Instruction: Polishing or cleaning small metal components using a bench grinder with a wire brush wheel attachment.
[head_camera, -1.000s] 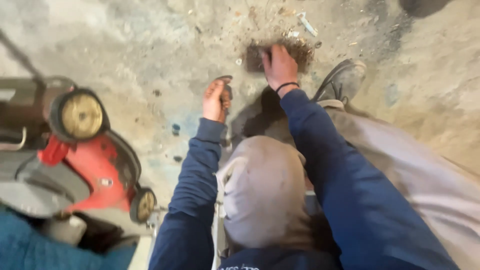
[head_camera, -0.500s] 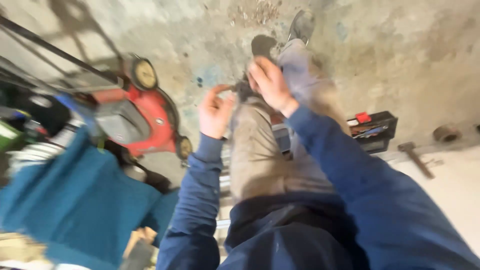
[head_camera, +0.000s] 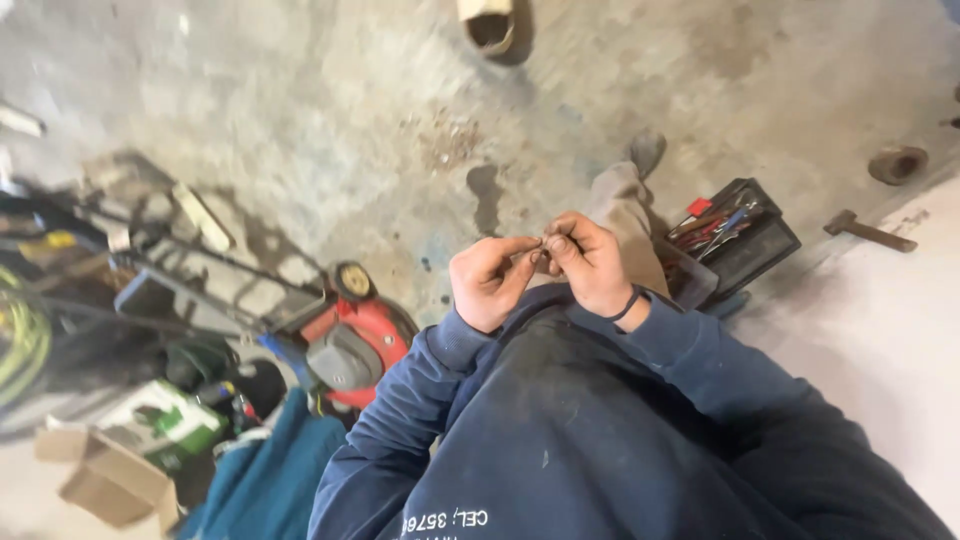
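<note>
Both hands are meeting at chest height, fingertips together, pinching a small part (head_camera: 541, 247) betw. them. Part is too small and blurred to ID; looks dark, thin. Left hand (head_camera: 490, 280) is gripping w/ thumb + forefinger from the left; right hand (head_camera: 590, 262) is closing on it from the right, fingers curled, dark band at the wrist. Held up close to the chest, prob. so the piece can be worked or inspected w/ fine finger control rather than down on the floor.

Person is wearing a navy sweatshirt (head_camera: 600, 430), sleeves down to the wrists. One leg in grey trousers, w/ shoe (head_camera: 646, 152), is showing just beyond the hands.

Surroundings: red mower (head_camera: 350, 335) is sitting on the concrete floor (head_camera: 330, 110) to the left, near the left elbow, handle running off left. Black toolbox (head_camera: 740, 240) is lying open to the right of the hands, tools inside within reach. Hammer (head_camera: 868, 230) farther right, well apart. Cardboard box (head_camera: 110, 480) near left. Patch of debris (head_camera: 450, 140) on the floor, far of the hands.
</note>
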